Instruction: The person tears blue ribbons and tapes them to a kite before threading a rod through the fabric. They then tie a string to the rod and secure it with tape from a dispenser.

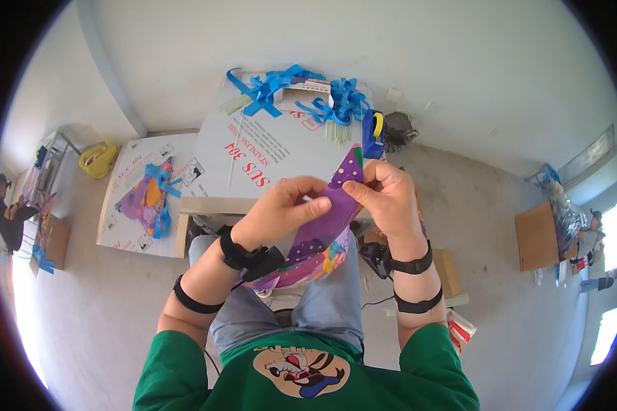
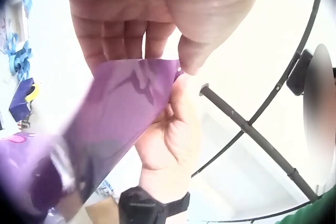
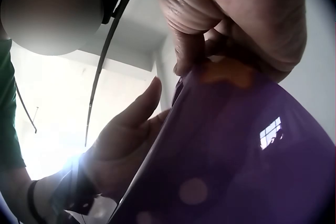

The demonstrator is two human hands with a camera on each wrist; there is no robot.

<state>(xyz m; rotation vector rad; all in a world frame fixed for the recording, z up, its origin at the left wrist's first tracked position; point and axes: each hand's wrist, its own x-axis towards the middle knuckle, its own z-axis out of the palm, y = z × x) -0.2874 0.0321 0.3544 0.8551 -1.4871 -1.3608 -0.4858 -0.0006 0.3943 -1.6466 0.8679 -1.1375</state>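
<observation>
A glossy purple sheet with coloured dots (image 1: 325, 226) hangs in front of the person, its brightly printed lower part spread over the lap. The right hand (image 1: 394, 198) pinches the narrow upper end between thumb and curled fingers. Beside it on the left, the left hand (image 1: 281, 209) has its thumb stretched out at the sheet's edge. Its fingers lie fairly straight behind the sheet, partly hidden by it in the left wrist view. From the right wrist view, the left thumb (image 3: 147, 103) stands apart from its fingers.
A table covered with printed film (image 1: 209, 157) bears blue ribbons (image 1: 260, 92), an open white box (image 1: 308, 85), pale thin sticks (image 1: 337, 132) and a blue tape dispenser (image 1: 373, 137). On a lower board at left lies a purple printed piece with blue ribbon (image 1: 144, 205). Cardboard boxes (image 1: 536, 236) stand at right.
</observation>
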